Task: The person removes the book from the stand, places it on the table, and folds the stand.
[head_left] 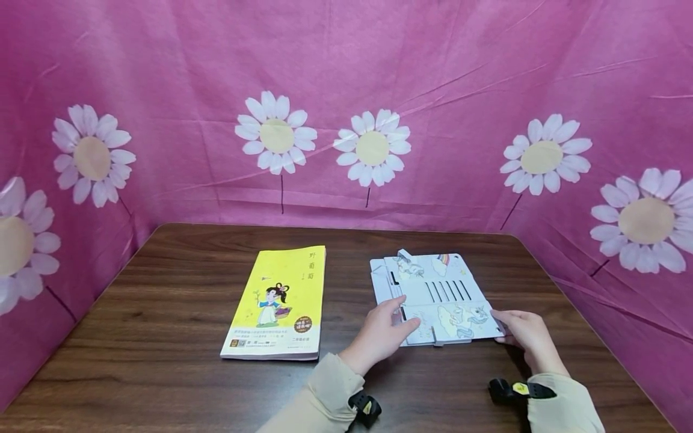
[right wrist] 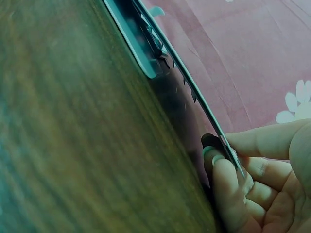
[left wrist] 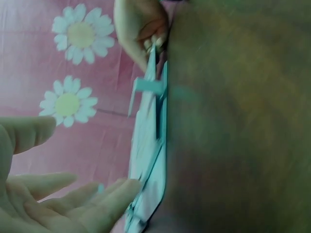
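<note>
A white book stand [head_left: 452, 291] printed with unicorns and a rainbow lies almost flat on the table, with a row of dark slots across its panel. My right hand [head_left: 527, 337] pinches its near right corner between thumb and fingers. In the right wrist view, that panel edge [right wrist: 204, 109] is lifted a little off the table, and a dark gap shows beneath. My left hand [head_left: 379, 331] is at the stand's near left side, fingers extended over the edge. From the left wrist, the fingers [left wrist: 114, 199] look loosely spread, one fingertip right at the stand's side [left wrist: 155, 179].
A yellow-covered book [head_left: 278, 300] lies closed to the left of the stand. Both rest on a dark wooden table [head_left: 151, 313]. Behind and beside it hangs a pink cloth [head_left: 325, 54] with large white daisies. Black straps with small devices [head_left: 520, 390] sit on both wrists.
</note>
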`<control>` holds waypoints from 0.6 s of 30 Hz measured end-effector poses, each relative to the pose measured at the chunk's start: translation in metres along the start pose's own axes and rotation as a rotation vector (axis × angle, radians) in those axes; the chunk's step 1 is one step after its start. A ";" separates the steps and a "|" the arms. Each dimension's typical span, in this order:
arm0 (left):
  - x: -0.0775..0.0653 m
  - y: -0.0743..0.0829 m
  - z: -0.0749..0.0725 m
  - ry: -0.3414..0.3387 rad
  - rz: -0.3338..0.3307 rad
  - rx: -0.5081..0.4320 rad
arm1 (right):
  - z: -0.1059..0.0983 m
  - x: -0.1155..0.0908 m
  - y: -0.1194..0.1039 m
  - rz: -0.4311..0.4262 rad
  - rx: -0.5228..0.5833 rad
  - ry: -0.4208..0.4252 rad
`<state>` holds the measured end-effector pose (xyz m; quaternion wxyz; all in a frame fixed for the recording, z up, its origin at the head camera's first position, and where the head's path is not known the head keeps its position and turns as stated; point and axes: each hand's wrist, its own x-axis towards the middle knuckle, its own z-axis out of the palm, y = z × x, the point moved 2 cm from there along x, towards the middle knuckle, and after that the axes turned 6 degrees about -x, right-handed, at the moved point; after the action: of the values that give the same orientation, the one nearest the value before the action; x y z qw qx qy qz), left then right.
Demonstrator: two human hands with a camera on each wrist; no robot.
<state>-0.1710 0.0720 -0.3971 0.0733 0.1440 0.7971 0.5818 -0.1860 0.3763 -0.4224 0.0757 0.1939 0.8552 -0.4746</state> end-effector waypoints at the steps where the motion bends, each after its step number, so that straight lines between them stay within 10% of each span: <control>1: 0.000 0.000 -0.003 -0.003 -0.010 0.006 | 0.000 0.000 0.000 0.006 -0.002 -0.002; 18: -0.005 0.002 -0.001 -0.068 -0.063 0.257 | -0.002 0.004 0.003 0.003 -0.018 -0.035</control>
<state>-0.1663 0.0703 -0.3950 0.0995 0.1467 0.8664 0.4669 -0.1887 0.3806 -0.4249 0.0933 0.1860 0.8577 -0.4701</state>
